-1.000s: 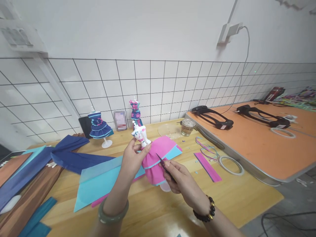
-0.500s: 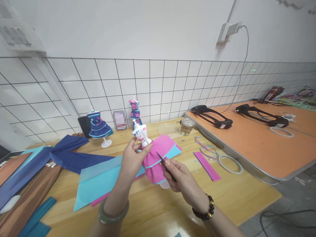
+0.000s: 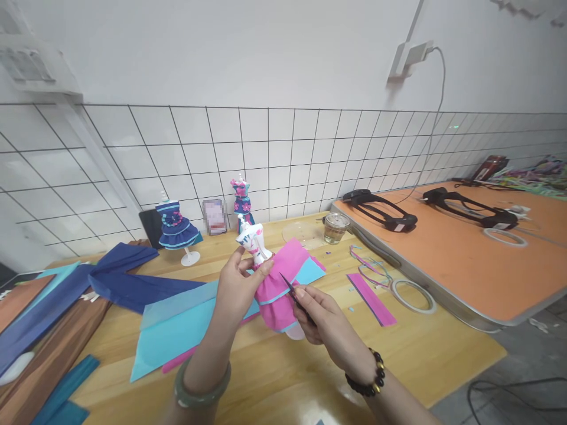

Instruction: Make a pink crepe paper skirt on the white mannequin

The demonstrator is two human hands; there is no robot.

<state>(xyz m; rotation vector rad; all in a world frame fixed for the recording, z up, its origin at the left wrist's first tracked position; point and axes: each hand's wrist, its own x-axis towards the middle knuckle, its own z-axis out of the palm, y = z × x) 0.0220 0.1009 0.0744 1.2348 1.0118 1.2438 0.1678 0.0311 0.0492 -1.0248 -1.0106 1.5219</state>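
My left hand grips a small white mannequin doll at the waist; it wears a pink paper skirt with a light blue trim. My right hand holds small dark scissors, their tip touching the skirt's front. Both hands hover just above the wooden table. Under them lie light blue paper sheets and a pink sheet.
Two dressed mannequins stand by the tiled wall. Dark blue paper lies left. A glass jar, a pink strip and a tape ring sit right, beside an orange table with black frames.
Almost nothing has moved; the scissors' tip has shifted slightly along the skirt while my left hand keeps its grip on the doll.
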